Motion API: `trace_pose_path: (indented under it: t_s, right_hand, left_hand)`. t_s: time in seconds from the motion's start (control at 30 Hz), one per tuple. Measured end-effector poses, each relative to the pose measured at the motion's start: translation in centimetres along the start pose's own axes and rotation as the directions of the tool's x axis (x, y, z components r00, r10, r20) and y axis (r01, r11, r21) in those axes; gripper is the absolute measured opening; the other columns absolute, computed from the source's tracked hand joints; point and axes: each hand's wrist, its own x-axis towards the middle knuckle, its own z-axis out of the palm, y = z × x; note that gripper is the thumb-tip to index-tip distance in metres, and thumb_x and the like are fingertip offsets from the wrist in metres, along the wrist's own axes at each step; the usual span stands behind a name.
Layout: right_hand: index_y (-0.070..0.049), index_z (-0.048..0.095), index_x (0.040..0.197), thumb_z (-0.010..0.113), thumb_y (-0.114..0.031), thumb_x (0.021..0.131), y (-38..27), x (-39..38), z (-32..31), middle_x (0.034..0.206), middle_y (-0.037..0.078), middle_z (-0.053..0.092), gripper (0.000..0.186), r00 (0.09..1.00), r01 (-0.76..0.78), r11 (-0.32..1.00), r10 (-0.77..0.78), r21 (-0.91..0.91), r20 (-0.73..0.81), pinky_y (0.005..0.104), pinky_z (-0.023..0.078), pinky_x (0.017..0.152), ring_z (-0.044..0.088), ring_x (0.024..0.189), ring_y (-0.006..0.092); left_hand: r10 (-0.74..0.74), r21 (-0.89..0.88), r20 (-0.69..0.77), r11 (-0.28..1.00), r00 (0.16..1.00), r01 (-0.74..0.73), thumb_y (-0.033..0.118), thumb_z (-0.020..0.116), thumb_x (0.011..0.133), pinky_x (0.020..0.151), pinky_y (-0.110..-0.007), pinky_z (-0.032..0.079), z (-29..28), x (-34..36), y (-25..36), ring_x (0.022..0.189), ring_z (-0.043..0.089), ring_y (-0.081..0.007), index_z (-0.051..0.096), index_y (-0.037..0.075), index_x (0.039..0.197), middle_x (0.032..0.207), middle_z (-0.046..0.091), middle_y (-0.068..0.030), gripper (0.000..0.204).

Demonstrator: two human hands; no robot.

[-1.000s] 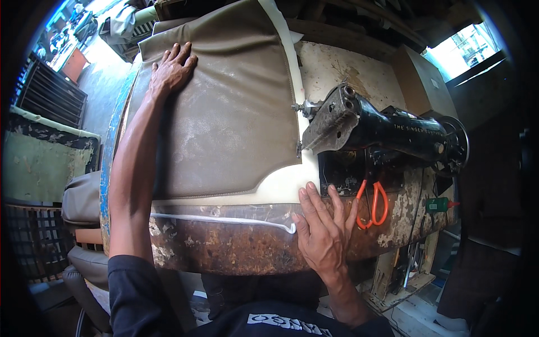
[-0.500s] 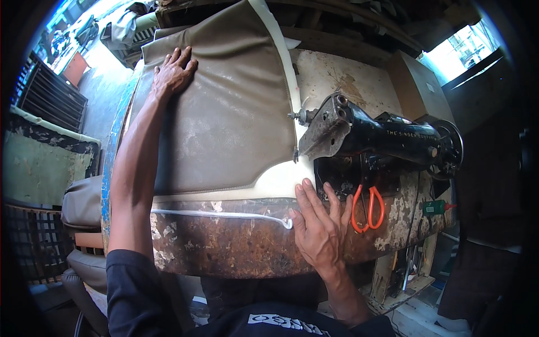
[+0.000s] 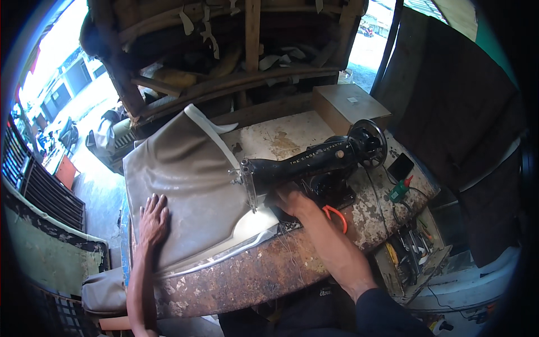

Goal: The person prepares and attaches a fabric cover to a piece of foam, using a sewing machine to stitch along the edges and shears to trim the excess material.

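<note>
My left hand (image 3: 151, 224) lies flat, fingers apart, on a wrinkled brown-grey vinyl panel (image 3: 185, 168) backed with cream padding (image 3: 252, 224). A black cast sewing machine (image 3: 309, 163) stands at the panel's right edge, its needle bar over the padding. My right hand (image 3: 291, 199) reaches under the machine's arm, its fingertips lost in shadow. Orange-handled scissors (image 3: 337, 216) are partly hidden behind my right forearm. A white strip (image 3: 216, 258) runs along the panel's near edge on the worn worktable (image 3: 297, 264).
A cardboard box (image 3: 351, 106) sits at the back right. A phone (image 3: 400, 167) and green bottle (image 3: 398, 191) lie right of the machine. Below is a drawer of tools (image 3: 407, 255). A wooden frame (image 3: 252, 39) rises behind, dark cloth (image 3: 449, 112) hangs right, and a metal grille (image 3: 39, 185) stands left.
The view has tilted up to show more beyond the table. My right hand has moved from the near padding edge to under the machine's arm. My left hand remains spread on the vinyl.
</note>
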Motion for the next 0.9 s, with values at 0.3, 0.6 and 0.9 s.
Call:
trace_pose_path:
  t_s: [0.3, 0.6, 0.9]
  right_hand:
    - [-0.006, 0.061, 0.129, 0.042, -0.059, 0.108, 1.8, 5.7, 0.8, 0.118, 0.007, 0.07, 0.06, 0.86, -0.034, 0.786, -0.292, 0.617, 0.419, 0.0462, 0.05, 0.106, 0.064, 0.113, 0.0214]
    - [0.002, 0.077, 0.107, 0.068, -0.014, 0.102, -11.0, -12.5, 0.9, 0.086, 0.006, 0.077, 0.019, 0.748, 0.35, 0.597, -0.642, -0.721, -0.168, 0.0277, 0.057, 0.072, 0.072, 0.082, 0.0119]
    - [0.001, 0.067, 0.121, 0.041, -0.036, 0.109, -24.5, -0.4, -24.9, 0.128, 0.032, 0.064, 0.047, 0.912, -0.306, -0.352, -0.375, -0.885, -0.166, 0.0534, 0.048, 0.101, 0.061, 0.124, 0.0466]
  left_hand:
    - [-0.359, 0.007, -0.035, 0.933, 0.933, 0.359, 0.043, 0.043, 0.107, 0.128, -0.058, 0.008, -0.4, -13.7, 3.5, 0.159, 0.019, -0.0393, 0.038, 0.017, 0.163, 0.171, 0.027, -0.0186, 0.061]
    - [-0.561, 0.008, -0.023, 0.827, 0.827, 0.561, 0.046, 0.051, 0.103, 0.126, -0.064, 0.011, -1.5, -25.0, 11.2, 0.156, 0.018, -0.0504, 0.035, 0.006, 0.161, 0.168, 0.024, -0.0308, 0.072]
    - [0.221, -0.182, 0.003, 0.959, 0.975, -0.217, 0.051, 0.047, 0.107, 0.126, -0.063, 0.019, 0.3, -10.8, 17.9, 0.158, 0.019, -0.0431, 0.037, 0.012, 0.161, 0.17, 0.024, -0.0225, 0.067]
